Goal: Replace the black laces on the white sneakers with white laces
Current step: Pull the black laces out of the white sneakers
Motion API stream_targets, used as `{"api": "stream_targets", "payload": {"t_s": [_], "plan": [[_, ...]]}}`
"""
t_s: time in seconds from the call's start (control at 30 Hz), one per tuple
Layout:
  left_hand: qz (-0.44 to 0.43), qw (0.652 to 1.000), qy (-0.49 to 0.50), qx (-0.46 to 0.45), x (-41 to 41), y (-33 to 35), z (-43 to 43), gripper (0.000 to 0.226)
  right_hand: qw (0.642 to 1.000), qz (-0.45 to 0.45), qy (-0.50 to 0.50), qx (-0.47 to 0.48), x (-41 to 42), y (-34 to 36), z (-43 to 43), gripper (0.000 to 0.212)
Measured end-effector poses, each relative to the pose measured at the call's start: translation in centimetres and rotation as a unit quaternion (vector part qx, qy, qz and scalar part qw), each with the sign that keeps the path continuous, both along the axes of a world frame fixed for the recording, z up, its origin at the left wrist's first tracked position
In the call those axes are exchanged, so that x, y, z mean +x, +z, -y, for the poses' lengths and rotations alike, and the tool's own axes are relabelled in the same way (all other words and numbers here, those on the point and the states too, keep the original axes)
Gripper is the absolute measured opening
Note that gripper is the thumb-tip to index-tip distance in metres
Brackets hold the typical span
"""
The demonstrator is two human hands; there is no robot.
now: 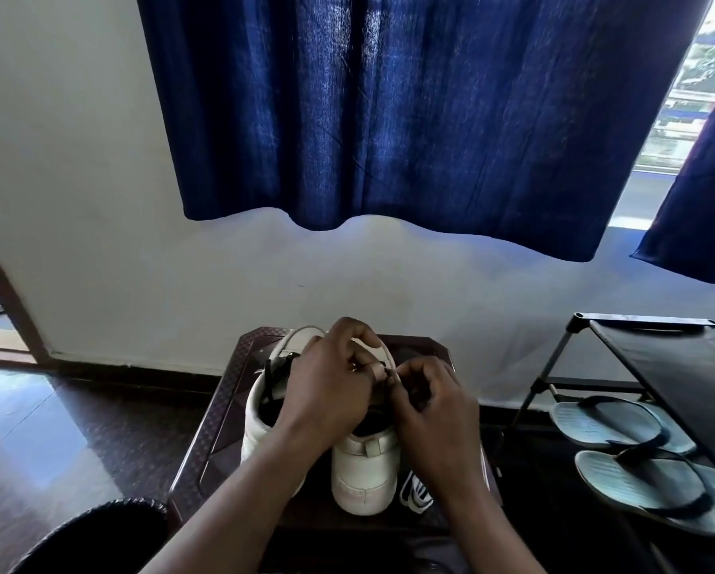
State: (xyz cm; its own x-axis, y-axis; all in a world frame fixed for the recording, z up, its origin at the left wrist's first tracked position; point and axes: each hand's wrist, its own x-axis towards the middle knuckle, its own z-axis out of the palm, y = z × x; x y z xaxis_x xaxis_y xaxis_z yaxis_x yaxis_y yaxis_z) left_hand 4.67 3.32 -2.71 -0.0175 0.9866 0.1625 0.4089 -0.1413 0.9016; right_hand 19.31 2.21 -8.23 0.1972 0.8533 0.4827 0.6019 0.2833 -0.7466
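Two white sneakers stand side by side on a dark brown stool [231,403], heels toward me. The left sneaker [260,412] still carries a black lace [279,368] across its tongue. Over the right sneaker [366,470] both hands work at the lacing area. My left hand [330,387] has its fingers curled over the shoe's top, pinching at the lace. My right hand [430,403] pinches close beside it, fingertips almost touching the left's. What exactly sits between the fingers is hidden. A bundle of white laces [415,493] lies on the stool to the right of the shoe's heel.
A black shoe rack [662,366] stands at the right with two grey flip-flops [645,478] on its lower shelf. A dark round bin [94,536] is at the bottom left. Behind the stool are a white wall and blue curtains [388,118]. Glossy floor lies to the left.
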Motion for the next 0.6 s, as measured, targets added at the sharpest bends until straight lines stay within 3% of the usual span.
{"api": "stream_targets", "payload": {"t_s": [0.07, 0.13, 0.2, 0.27, 0.33, 0.4, 0.53, 0.6], "plan": [[0.215, 0.976, 0.0, -0.041, -0.1, 0.8, 0.3, 0.029, 1.0, -0.002, -0.013, 0.007, -0.5, 0.0, 0.1, 0.015], [0.308, 0.95, 0.007, -0.046, -0.6, 1.3, 0.4, 0.025, 1.0, -0.011, -0.021, 0.005, -0.6, 0.0, 0.3, 0.017], [0.234, 0.972, 0.01, -0.025, -1.3, 1.0, 0.2, 0.022, 1.0, -0.009, -0.024, 0.005, -0.5, -0.2, 0.3, 0.019], [0.037, 0.999, 0.022, 0.021, -1.7, 0.6, -0.3, 0.016, 1.0, -0.004, -0.024, 0.014, -0.3, -0.3, 0.3, 0.018], [-0.187, 0.979, 0.029, 0.079, -1.7, 0.7, -0.2, 0.007, 0.999, 0.0, -0.027, 0.024, -0.3, -0.4, 0.2, 0.017], [-0.307, 0.943, 0.018, 0.125, -1.5, 0.4, -0.1, 0.016, 0.999, 0.0, -0.024, 0.03, -0.3, -0.4, 0.1, 0.016], [-0.316, 0.934, 0.007, 0.169, -1.1, -0.4, -0.2, 0.015, 0.999, 0.004, -0.013, 0.031, -0.2, -0.3, 0.2, 0.016], [-0.236, 0.96, 0.014, 0.149, -0.7, -0.2, -0.3, 0.014, 0.999, 0.012, -0.016, 0.034, -0.1, -0.3, 0.3, 0.015]]}}
